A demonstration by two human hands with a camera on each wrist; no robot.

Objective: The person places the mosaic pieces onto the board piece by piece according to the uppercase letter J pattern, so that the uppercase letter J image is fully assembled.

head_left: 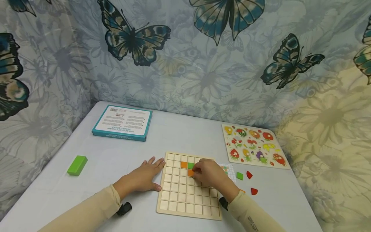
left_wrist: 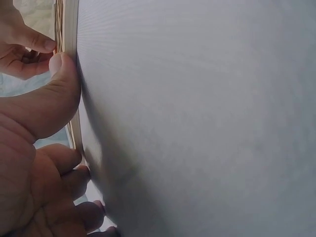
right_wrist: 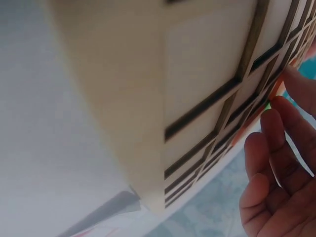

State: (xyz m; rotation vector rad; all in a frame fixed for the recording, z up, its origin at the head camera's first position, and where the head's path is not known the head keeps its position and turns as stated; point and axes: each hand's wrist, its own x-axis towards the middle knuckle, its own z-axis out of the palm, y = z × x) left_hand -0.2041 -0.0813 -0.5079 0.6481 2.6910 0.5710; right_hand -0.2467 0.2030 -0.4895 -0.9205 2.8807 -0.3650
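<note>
A wooden grid board (head_left: 178, 196) lies on the table. My left hand (head_left: 144, 177) is spread flat beside it, fingers and thumb touching its left edge; the left wrist view shows the thumb (left_wrist: 64, 94) against that edge. Over the upper part of the board, my right hand (head_left: 213, 174) pinches an orange square tile (head_left: 190, 173) between thumb and index finger, at a grid cell. Just above that tile a green square tile (head_left: 190, 165) sits in a cell, with another orange tile (head_left: 184, 165) to its left. The right hand covers the cells under it.
A gridded pattern card (head_left: 231, 172) lies partly behind the right hand. Right of it are a loose green tile (head_left: 239, 176) and red pieces (head_left: 254, 191). A fruit puzzle board (head_left: 255, 146), a teal-edged box (head_left: 123, 122) and a green block (head_left: 77, 165) stand farther out.
</note>
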